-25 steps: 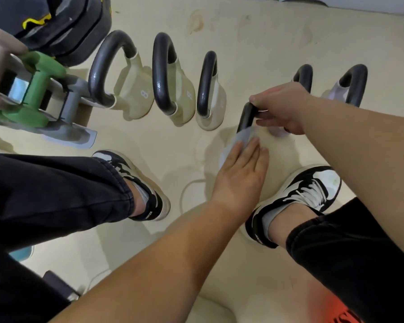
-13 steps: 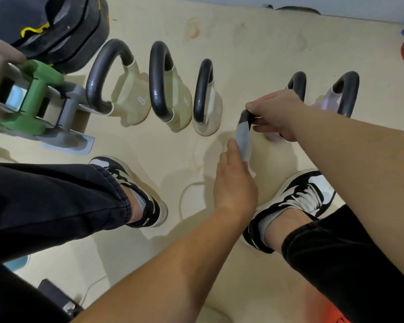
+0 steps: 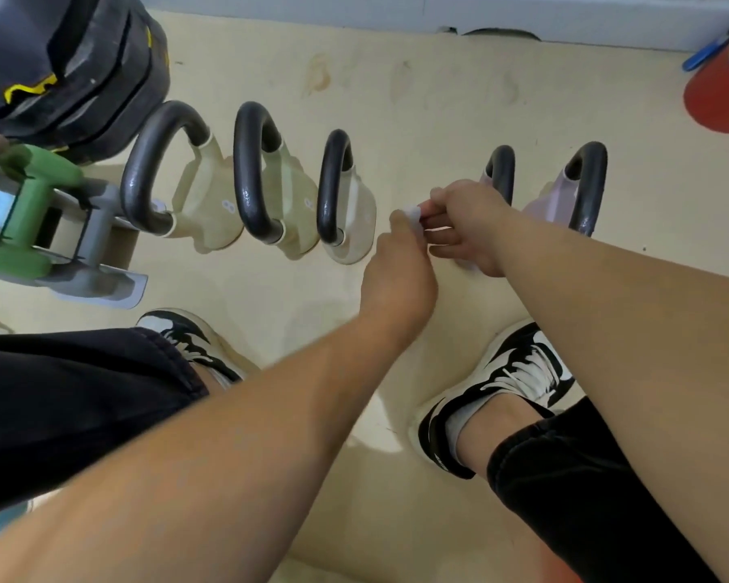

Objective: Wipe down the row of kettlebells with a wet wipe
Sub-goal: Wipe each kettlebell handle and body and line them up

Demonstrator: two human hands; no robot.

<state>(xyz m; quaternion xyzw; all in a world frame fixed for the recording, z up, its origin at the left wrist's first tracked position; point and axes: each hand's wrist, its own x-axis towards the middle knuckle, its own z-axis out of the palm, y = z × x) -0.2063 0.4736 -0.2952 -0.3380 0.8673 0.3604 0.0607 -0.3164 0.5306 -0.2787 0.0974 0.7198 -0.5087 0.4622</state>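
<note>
My hands meet over the middle of the kettlebell row. My left hand [image 3: 398,263] pinches a small white wipe [image 3: 412,213] at its fingertips, and my right hand [image 3: 466,223] touches the same wipe from the right, fingers curled in. Both are closed on the wipe; the bell beneath them is hidden, so I cannot tell whether my right hand also grips its handle.

The row runs left to right across the beige floor [image 3: 417,103]. Left of my hands stand three cream bells [image 3: 211,204] with dark handles, the nearest [image 3: 346,204] just beside my left thumb. Right of my hands are two lilac bells, one [image 3: 501,170] just behind my right knuckles and one [image 3: 581,191] further right.

At the far left sit a green dumbbell [image 3: 30,212] on a grey rack and black weight plates [image 3: 72,61]. A red object [image 3: 720,94] is at the far right. My sneakers, left [image 3: 190,338] and right [image 3: 506,385], stand near, either side of my arms.
</note>
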